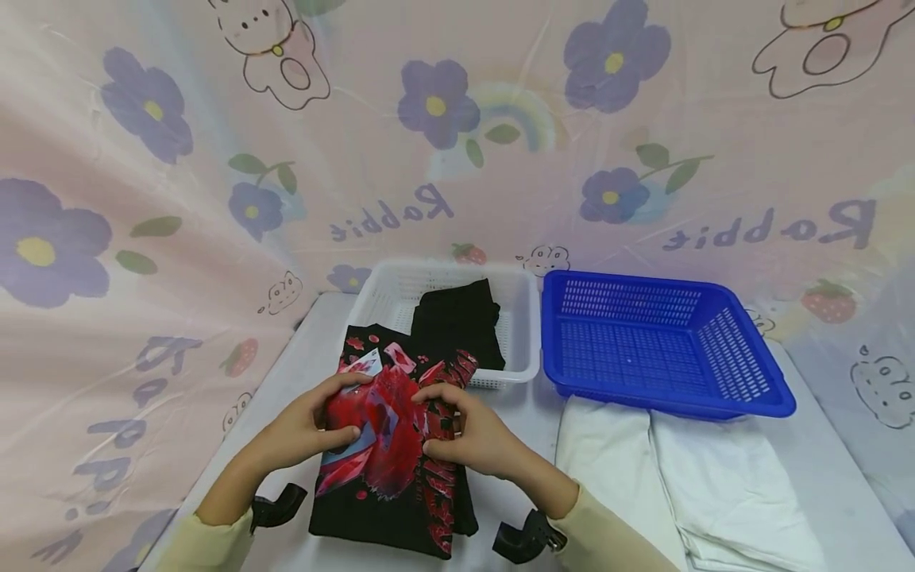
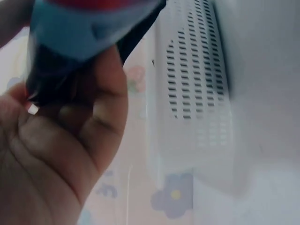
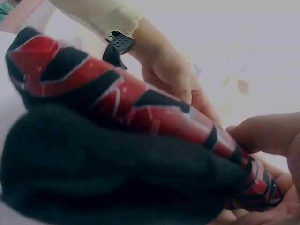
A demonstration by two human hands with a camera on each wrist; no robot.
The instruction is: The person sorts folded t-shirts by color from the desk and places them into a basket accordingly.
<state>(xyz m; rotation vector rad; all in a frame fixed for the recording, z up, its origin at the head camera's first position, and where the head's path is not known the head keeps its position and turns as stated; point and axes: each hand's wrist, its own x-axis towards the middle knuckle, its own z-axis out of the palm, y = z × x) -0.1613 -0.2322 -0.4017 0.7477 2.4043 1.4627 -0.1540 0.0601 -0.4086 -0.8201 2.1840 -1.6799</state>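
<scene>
A folded black shirt with a red print is held by both hands over the white tabletop, its far edge overlapping the front of the white basket. My left hand grips its left side; in the left wrist view the fingers curl against the cloth. On the right side, my right hand pinches the shirt. The right wrist view shows the rolled-looking printed edge with a plain black fold below it, and part of that hand's grip is hidden by cloth.
Inside the white basket lies a folded black cloth. To its right stands a blue basket with nothing in it. White folded cloths lie in front of the blue basket. A patterned pink curtain encloses the table.
</scene>
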